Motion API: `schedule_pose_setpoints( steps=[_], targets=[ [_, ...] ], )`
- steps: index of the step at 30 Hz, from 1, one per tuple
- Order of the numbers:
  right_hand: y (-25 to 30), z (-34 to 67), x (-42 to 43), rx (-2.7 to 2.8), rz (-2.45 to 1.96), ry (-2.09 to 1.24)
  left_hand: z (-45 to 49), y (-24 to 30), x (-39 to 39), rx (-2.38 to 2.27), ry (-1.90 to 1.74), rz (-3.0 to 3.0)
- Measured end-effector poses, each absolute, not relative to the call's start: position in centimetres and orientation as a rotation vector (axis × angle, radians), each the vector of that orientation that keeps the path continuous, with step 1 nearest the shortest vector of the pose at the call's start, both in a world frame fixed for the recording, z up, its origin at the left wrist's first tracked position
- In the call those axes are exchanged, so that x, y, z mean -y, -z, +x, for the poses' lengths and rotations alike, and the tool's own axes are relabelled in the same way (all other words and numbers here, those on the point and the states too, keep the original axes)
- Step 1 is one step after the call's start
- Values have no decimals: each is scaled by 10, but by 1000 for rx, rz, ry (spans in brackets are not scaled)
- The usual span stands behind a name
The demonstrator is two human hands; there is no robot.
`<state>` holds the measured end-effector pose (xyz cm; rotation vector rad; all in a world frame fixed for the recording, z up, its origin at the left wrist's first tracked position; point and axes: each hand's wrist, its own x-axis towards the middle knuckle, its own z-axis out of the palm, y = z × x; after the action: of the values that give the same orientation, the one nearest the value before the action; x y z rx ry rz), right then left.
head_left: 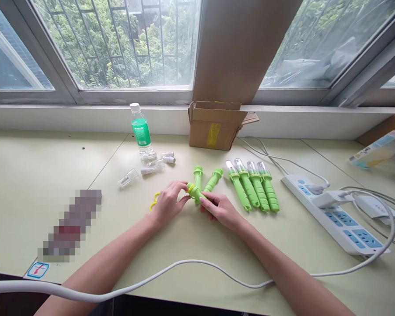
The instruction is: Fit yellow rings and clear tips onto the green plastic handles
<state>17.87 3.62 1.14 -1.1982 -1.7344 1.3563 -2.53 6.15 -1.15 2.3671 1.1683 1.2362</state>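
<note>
Between my hands is a green plastic handle (pixel 197 193), with a threaded end that points up and left. My right hand (pixel 222 210) grips its lower part between thumb and fingers. At the threaded end my left hand (pixel 169 202) pinches a yellow ring (pixel 190 187) that sits around the neck. More yellow rings (pixel 154 199) lie on the table, partly hidden behind my left hand. Just beyond the held piece lie two more green handles, one upright in view (pixel 198 173) and one slanted (pixel 213 179).
Several green light sticks with clear tops (pixel 255 186) lie in a row to the right. Clear plastic caps (pixel 128 177) and white inserts (pixel 148 170) lie left. Behind stand a bottle (pixel 141 129) and a cardboard box (pixel 213 127). A power strip (pixel 335 215) and a white cable (pixel 191 262) are nearby.
</note>
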Motion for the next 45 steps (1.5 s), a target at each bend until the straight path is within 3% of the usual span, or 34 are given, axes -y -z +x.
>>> schedule_pose_setpoints(
  steps=[45],
  targets=[
    [-12, 178, -37, 1742, -1177, -1369, -24, 9, -59, -1184, -1239, 2345]
  ],
)
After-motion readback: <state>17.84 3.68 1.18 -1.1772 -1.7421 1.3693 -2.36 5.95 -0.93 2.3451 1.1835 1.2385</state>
